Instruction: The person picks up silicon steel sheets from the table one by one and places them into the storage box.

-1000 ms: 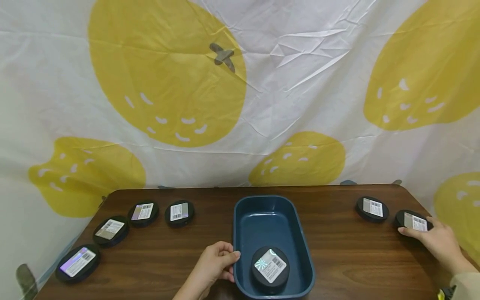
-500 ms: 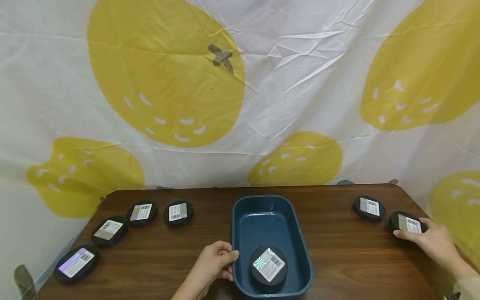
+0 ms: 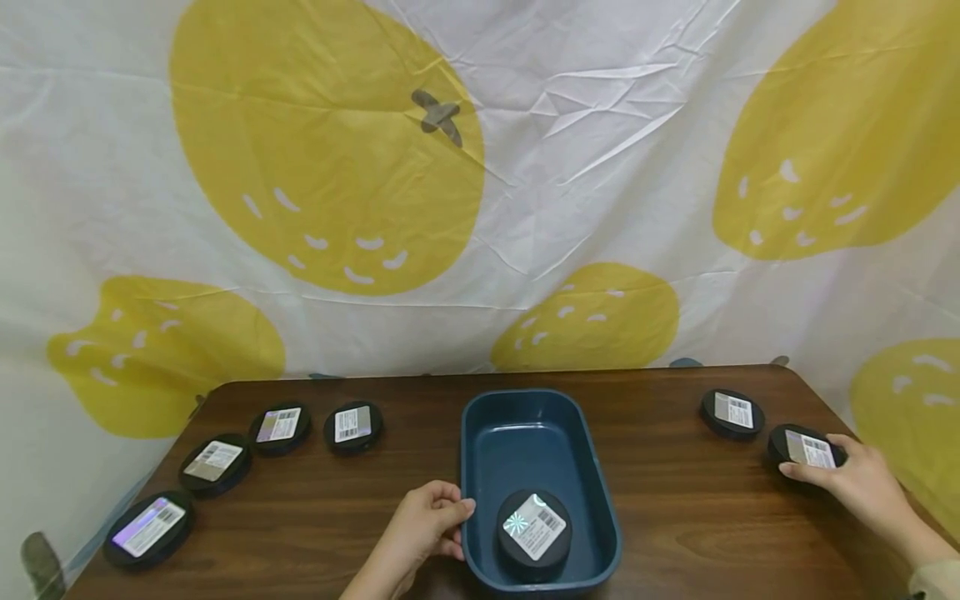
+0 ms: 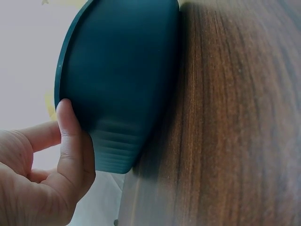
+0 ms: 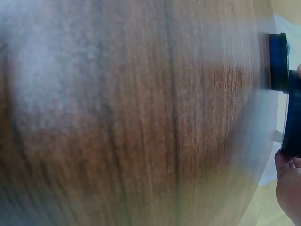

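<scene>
My left hand [image 3: 431,529] pinches the left rim of a dark blue rectangular tub [image 3: 491,442]. In the left wrist view, thumb and fingers [image 4: 68,127] meet at the edge of the tub's outer wall [image 4: 122,70]. One round black container [image 3: 517,562] with a silver-white barcode label lies at the near end inside the tub. At the right, my right hand [image 3: 866,483] grips a similar labelled round black container [image 3: 780,443] by its sides. Seen from the right wrist, this black container [image 5: 294,113] hangs just above the table, partly cut off by the frame.
Another black round container [image 3: 731,427] sits just left of the held one. Several more, including one black container [image 3: 345,442], form a curved line at the left. A wooden table [image 3: 690,517] carries everything, with a lemon-print cloth [image 3: 360,333] behind it.
The right hand has brought its black container slightly left and nearer, off the table. The left hand keeps its pinch on the tub. The head view has shifted a little to the right.
</scene>
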Action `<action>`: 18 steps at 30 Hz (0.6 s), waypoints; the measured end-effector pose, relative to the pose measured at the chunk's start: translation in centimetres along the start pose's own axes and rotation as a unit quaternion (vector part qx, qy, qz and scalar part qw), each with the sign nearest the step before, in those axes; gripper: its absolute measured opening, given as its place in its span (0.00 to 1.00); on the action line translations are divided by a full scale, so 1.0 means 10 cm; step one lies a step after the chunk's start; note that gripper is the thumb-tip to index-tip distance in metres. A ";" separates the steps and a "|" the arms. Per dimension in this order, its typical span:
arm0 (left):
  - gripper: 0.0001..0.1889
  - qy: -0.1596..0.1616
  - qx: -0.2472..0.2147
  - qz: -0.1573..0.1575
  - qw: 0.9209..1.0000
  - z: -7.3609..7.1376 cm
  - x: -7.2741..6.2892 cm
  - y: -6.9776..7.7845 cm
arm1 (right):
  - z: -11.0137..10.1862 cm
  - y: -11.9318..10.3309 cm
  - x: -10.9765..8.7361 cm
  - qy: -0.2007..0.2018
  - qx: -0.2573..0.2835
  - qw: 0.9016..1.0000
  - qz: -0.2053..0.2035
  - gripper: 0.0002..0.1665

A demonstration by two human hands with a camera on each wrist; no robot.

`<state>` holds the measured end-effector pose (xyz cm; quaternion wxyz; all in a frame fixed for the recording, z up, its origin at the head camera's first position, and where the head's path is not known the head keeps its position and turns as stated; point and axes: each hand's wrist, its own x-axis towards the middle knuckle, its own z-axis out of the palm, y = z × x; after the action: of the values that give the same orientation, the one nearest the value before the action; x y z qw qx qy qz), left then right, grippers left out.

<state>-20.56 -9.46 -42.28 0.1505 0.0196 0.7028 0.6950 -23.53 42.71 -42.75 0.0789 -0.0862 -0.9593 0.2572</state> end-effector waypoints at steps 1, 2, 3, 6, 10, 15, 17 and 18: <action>0.06 0.001 0.000 0.000 1.000 0.00 0.00 0.00 | 0.00 -0.01 0.00 -0.002 0.000 1.000 -0.001 0.55; 0.06 0.000 0.000 0.000 1.000 0.00 0.00 0.01 | -0.01 -0.01 0.00 -0.003 -0.001 1.000 -0.001 0.55; 0.06 0.000 0.000 -0.001 1.000 0.00 0.00 0.01 | -0.01 -0.02 -0.01 -0.003 -0.002 1.000 -0.002 0.55; 0.06 -0.001 0.001 -0.001 1.000 0.00 -0.01 0.02 | -0.01 -0.04 -0.03 -0.008 -0.005 1.000 -0.001 0.56; 0.06 -0.001 -0.001 0.004 1.000 0.00 -0.02 0.03 | -0.01 -0.06 -0.05 -0.007 -0.012 1.000 -0.003 0.55; 0.06 -0.004 -0.005 0.004 1.000 0.00 -0.01 0.03 | 0.00 -0.07 -0.07 0.000 -0.016 1.000 -0.005 0.54; 0.06 -0.004 -0.006 0.004 1.000 0.00 -0.01 0.02 | 0.00 -0.08 -0.08 -0.005 -0.018 1.000 0.000 0.55; 0.06 -0.004 -0.006 0.003 1.000 0.00 -0.01 0.02 | 0.00 -0.08 -0.08 -0.008 -0.018 1.000 0.001 0.55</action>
<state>-20.52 -9.52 -42.04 0.1517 0.0239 0.6979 0.6995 -22.87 41.86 -42.42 0.0697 -0.0867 -0.9642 0.2406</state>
